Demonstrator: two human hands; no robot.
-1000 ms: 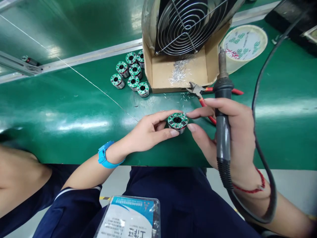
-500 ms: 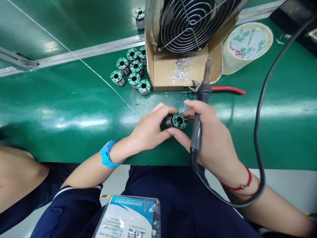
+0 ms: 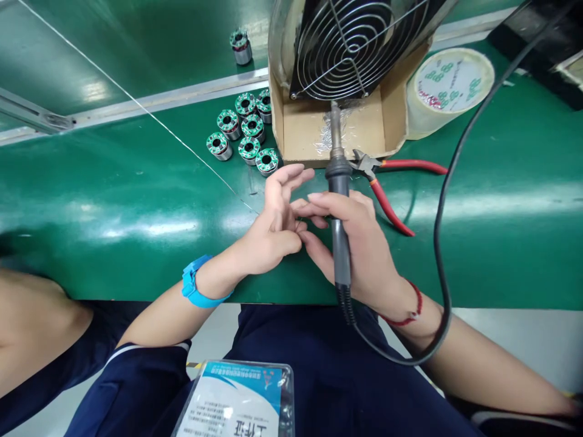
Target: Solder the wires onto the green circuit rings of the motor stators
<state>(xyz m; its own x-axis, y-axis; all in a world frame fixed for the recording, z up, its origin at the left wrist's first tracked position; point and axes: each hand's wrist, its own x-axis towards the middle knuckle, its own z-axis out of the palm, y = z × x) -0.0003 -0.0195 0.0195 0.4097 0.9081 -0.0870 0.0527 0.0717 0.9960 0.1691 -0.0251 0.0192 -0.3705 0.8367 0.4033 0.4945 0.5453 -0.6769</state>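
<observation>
My right hand is wrapped round a soldering iron, whose tip points up toward the cardboard box. Its thumb and fingertips meet the fingers of my left hand. Some left fingers stretch upward, while the others curl in beside the thumb; whatever they hold is hidden. A thin pale wire slants down from the upper left to the edge of my left hand. Several small metal cylinders with green ring-shaped circuit boards stand grouped beyond my left hand. Red-handled cutters lie with open handles right of the iron.
A cardboard box holding metal clippings stands in front of a fan. To its right is a large tape roll. The iron's black cable loops over my right forearm. Another cylinder stands behind the rail. A person's arm rests at left.
The cylinder that was between my hands is out of sight. My right hand and the iron have moved left, uncovering the cutters. My left fingers have lifted. The cylinder behind the rail has shifted left.
</observation>
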